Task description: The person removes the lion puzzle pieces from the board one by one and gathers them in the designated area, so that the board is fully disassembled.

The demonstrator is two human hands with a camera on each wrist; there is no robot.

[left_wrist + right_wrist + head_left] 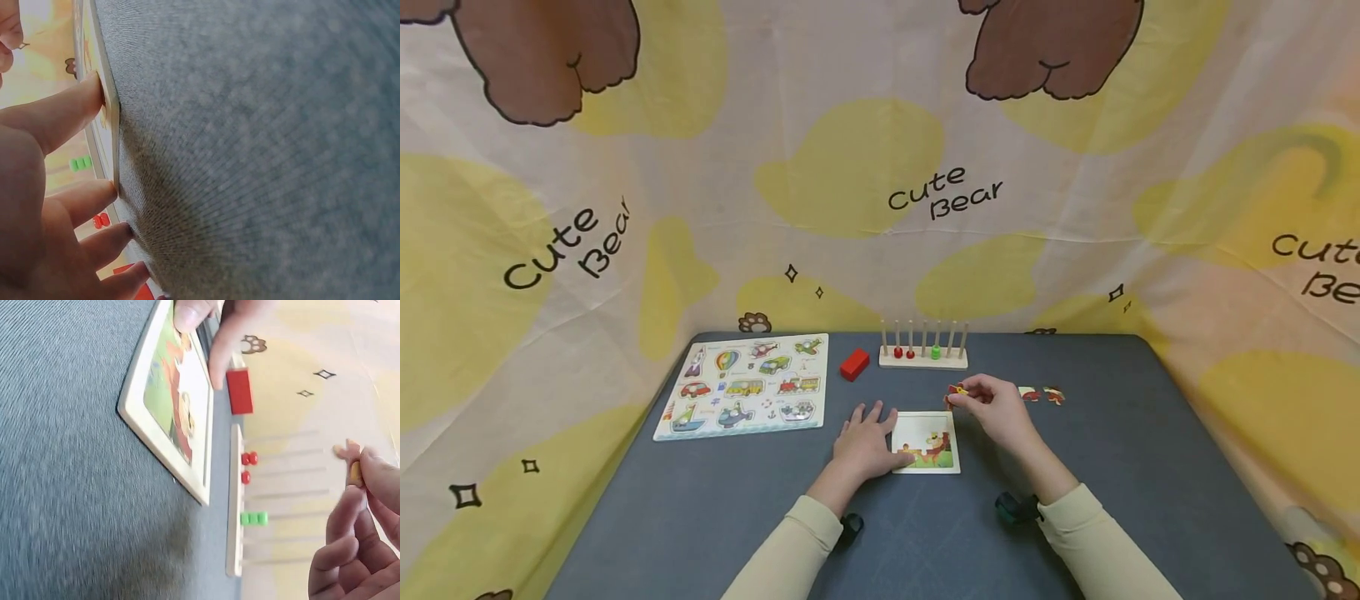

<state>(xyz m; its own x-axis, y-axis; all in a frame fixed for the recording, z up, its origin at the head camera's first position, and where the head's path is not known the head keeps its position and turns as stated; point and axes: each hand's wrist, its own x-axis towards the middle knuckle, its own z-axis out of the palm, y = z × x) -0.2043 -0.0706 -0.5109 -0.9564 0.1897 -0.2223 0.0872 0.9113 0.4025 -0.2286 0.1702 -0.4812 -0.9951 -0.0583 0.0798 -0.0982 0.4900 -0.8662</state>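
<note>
A small square jigsaw puzzle tray (957,442) with a pale wooden border lies before me, partly filled with a picture of an animal on grass. My left hand (862,446) is spread at the tray's left side; its thumb (75,109) rests on the tray, while its other fingers reach along the left edge and the table. Above the tray's top right corner, my right hand (1000,412) pinches a small red-orange puzzle piece (355,472) between thumb and fingers, apart from the tray. Two loose puzzle pieces (1054,395) lie beyond the right hand.
A vehicle picture board (715,425) occupies the table's left. Further back are a red block (854,365) and a wooden peg stand (955,362) with upright rods and red and green beads. A patterned cloth (850,167) hangs behind the grey table (1150,467).
</note>
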